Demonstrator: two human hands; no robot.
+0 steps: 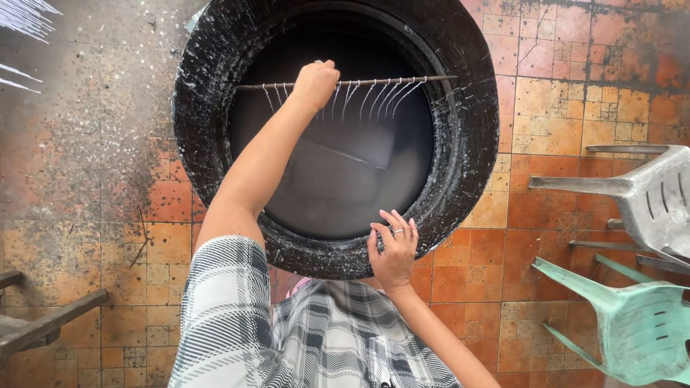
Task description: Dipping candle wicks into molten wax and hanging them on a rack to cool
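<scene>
Thin rod [345, 83] of pale dangling strands over black tub [471, 136] — left hand [315, 82] fingers clenched round it.

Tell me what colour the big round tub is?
The tub is black with whitish splatters, seen best in the head view.

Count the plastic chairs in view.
2, both tipped over at the right edge: a grey chair above, a green chair below it. Both are cut off by the frame.

Orange tiled floor [546, 115], stained and speckled white, spreads everywhere. On its right side, a grey plastic chair [647, 197] lies tipped, a green plastic chair [632, 327] just below it. At the floor's lower left, dark wooden bars [43, 323].
</scene>
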